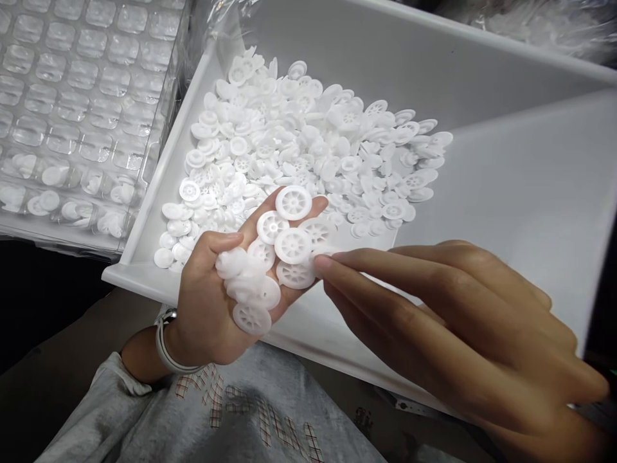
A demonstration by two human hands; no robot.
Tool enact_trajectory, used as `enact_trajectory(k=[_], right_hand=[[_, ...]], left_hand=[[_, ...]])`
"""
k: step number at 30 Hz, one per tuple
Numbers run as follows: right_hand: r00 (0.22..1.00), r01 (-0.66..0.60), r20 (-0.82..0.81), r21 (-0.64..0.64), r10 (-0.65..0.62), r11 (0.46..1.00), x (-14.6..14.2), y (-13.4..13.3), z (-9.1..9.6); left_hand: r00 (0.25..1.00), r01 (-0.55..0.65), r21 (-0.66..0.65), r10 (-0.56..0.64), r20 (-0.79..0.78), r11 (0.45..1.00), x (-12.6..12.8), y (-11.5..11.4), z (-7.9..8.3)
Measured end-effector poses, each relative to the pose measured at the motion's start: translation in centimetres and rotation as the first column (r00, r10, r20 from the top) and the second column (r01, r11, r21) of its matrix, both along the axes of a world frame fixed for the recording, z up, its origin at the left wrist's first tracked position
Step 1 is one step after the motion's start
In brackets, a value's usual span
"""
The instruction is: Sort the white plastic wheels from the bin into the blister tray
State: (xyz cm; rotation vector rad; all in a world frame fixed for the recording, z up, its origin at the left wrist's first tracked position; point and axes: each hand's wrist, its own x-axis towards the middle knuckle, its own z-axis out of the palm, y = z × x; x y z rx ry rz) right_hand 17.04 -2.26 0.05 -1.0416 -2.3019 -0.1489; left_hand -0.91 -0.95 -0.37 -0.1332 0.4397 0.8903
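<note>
My left hand (212,302) is palm up over the near edge of a white bin (424,71), cupping several small white plastic wheels (282,257) with spokes. Its thumb bends over the ones at the palm's left. My right hand (453,321) reaches in from the right with fingers stretched out and close together. Its fingertips touch the wheels on the left palm, and I see nothing held in it. A large heap of the same white wheels (313,148) lies in the bin behind both hands.
A clear plastic blister tray (87,83) with rows of pockets stands left of the bin; a few near pockets hold white wheels. Crumpled clear plastic (544,26) lies at the top right. My grey sleeve and lap fill the bottom.
</note>
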Motion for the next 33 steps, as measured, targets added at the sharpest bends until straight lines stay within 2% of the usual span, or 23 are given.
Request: enact_trajectory(k=[4, 11, 15, 17, 22, 27, 31, 33], right_hand=[[0.999, 0.048, -0.021, -0.040, -0.049, 0.998, -0.21, -0.36, -0.06], [0.998, -0.007, 0.055, -0.007, 0.007, 1.000, -0.21, 0.07, 0.25], [0.997, 0.009, 0.076, -0.068, -0.004, 0.998, -0.37, -0.01, 0.23], [0.998, 0.019, 0.064, -0.104, -0.012, 0.994, -0.47, -0.04, 0.18], [0.999, -0.051, -0.019, -0.140, 0.049, 0.989, -0.61, 0.09, 0.05], [0.999, -0.030, -0.015, -0.135, 0.028, 0.990, -0.52, -0.03, -0.04], [0.991, -0.132, -0.019, -0.048, 0.131, 0.990, -0.39, -0.28, -0.18], [0.984, -0.179, -0.003, -0.063, 0.179, 0.982, -0.39, -0.47, -0.16]], left_hand=[[1.000, 0.006, 0.005, -0.006, 0.013, 1.000, -0.15, -0.06, -0.07], [1.000, 0.012, 0.024, -0.012, 0.010, 1.000, -0.19, -0.14, -0.04], [1.000, 0.018, 0.020, -0.018, -0.008, 1.000, -0.11, -0.03, 0.03], [1.000, 0.011, 0.010, -0.011, -0.021, 1.000, -0.06, 0.03, 0.07], [0.999, 0.009, -0.004, -0.009, -0.035, 1.000, 0.04, 0.00, 0.29], [0.999, 0.005, -0.006, -0.006, -0.039, 1.000, 0.02, 0.04, 0.38], [0.999, 0.017, -0.016, -0.018, -0.039, 1.000, -0.04, 0.25, 0.32], [0.999, 0.028, -0.021, -0.028, -0.038, 0.999, -0.08, 0.35, 0.31]])
